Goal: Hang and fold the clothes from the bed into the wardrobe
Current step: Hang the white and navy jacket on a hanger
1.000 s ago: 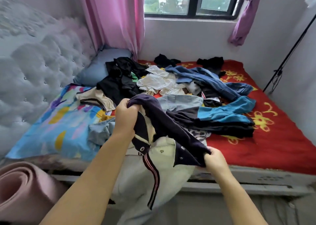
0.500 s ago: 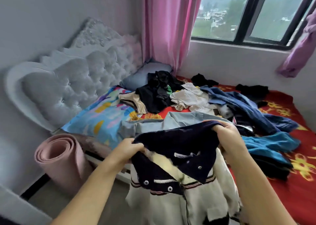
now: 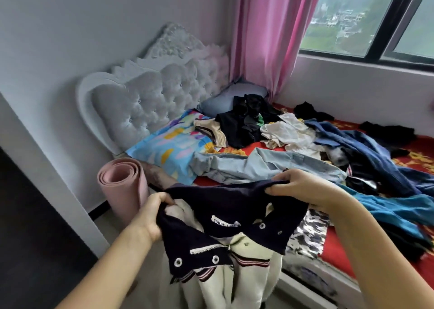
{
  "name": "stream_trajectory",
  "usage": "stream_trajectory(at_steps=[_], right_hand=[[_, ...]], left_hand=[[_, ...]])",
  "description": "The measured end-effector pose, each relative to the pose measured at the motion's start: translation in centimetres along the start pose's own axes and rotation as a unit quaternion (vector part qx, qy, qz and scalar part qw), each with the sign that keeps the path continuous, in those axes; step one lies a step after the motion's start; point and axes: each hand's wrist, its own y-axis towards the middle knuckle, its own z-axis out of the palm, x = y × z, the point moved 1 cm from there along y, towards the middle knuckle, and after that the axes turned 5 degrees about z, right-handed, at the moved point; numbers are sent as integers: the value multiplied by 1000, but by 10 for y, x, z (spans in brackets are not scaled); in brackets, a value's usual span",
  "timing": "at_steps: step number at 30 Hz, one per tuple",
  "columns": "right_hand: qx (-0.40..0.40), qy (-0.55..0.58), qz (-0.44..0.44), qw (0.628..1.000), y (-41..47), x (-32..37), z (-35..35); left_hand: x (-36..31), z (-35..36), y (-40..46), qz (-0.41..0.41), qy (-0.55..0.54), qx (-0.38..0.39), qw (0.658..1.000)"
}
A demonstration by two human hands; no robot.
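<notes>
While both hands pinch the navy-collared cream jacket (image 3: 234, 233) at lower centre, left hand (image 3: 150, 217) and right hand (image 3: 303, 186) at its shoulders, the clothes pile (image 3: 305, 139) covers the bed (image 3: 338, 250); no wardrobe shows, so most work seems left.

A rolled pink mat (image 3: 122, 186) stands upright on the floor at about 9 o'clock, leaning at the bed's near corner beside the tufted grey headboard (image 3: 152, 97). A pink curtain (image 3: 270, 34) hangs at 12 o'clock, its hem reaching a grey-blue pillow (image 3: 223, 99). The dark-framed window (image 3: 380, 27) fills the 1 to 2 o'clock corner, with green hillside and buildings beyond. A multicoloured pillow (image 3: 169, 149) lies below the headboard. White walls (image 3: 70, 38) run along the left.
</notes>
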Motion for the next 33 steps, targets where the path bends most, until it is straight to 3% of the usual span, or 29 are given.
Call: stream_trajectory(at_steps=[2, 4, 7, 10, 13, 19, 23, 27, 29, 33], right_hand=[[41, 25, 3, 999, 0, 10, 20], [62, 157, 0, 986, 3, 19, 41], [78, 412, 48, 906, 16, 39, 88], [98, 482, 87, 867, 26, 78, 154], [171, 477, 80, 859, 21, 126, 222], [255, 429, -24, 866, 2, 230, 330], [235, 412, -41, 879, 2, 271, 374], [263, 337, -30, 904, 6, 312, 409], [256, 283, -71, 922, 12, 335, 421], [161, 129, -223, 953, 27, 399, 433]], left_hand=[[-9, -22, -14, 23, 4, -5, 1000], [-18, -44, -25, 53, -3, 12, 999], [-27, -94, -54, 87, -4, 17, 996], [-30, -161, -93, 82, -8, 2, 997], [-37, -228, -135, 113, -39, -51, 991], [-81, -343, -196, 208, -130, -194, 950], [-109, -375, -227, 270, -148, -241, 920], [-135, -402, -250, 323, -164, -222, 906], [-146, -410, -255, 337, -172, -215, 900], [-180, -424, -264, 369, -177, -218, 886]])
